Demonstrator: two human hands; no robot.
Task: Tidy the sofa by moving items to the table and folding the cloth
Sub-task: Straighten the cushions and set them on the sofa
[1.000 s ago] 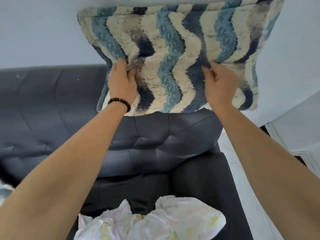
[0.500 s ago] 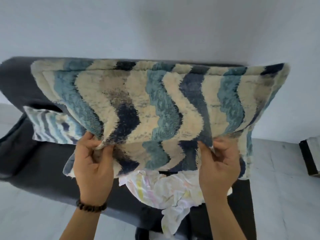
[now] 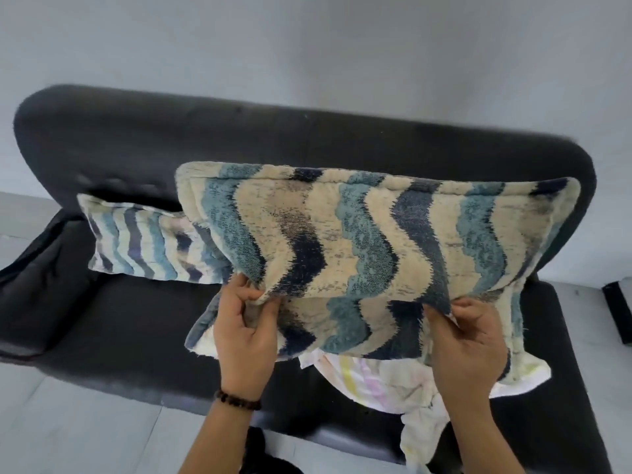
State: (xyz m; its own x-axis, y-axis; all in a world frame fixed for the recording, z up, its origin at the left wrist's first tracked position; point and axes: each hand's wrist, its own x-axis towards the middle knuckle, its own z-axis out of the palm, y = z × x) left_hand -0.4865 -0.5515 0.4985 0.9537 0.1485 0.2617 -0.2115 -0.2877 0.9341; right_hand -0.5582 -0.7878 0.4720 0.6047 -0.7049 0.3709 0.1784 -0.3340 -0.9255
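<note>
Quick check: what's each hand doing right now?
Left hand: closed, pinching the big cushion at its lower edge.
Right hand: closed on the same cushion's lower edge.

Your way to the right half of the black leather sofa (image 3: 113, 340) seat is blocked by the large blue, navy and cream wavy-striped cushion (image 3: 372, 254) and the crumpled white cloth with pastel stripes (image 3: 386, 384) beneath it. A smaller striped cushion of the same pattern (image 3: 143, 244) leans against the backrest at left. The dark seat in front of it lies open to you.
</note>
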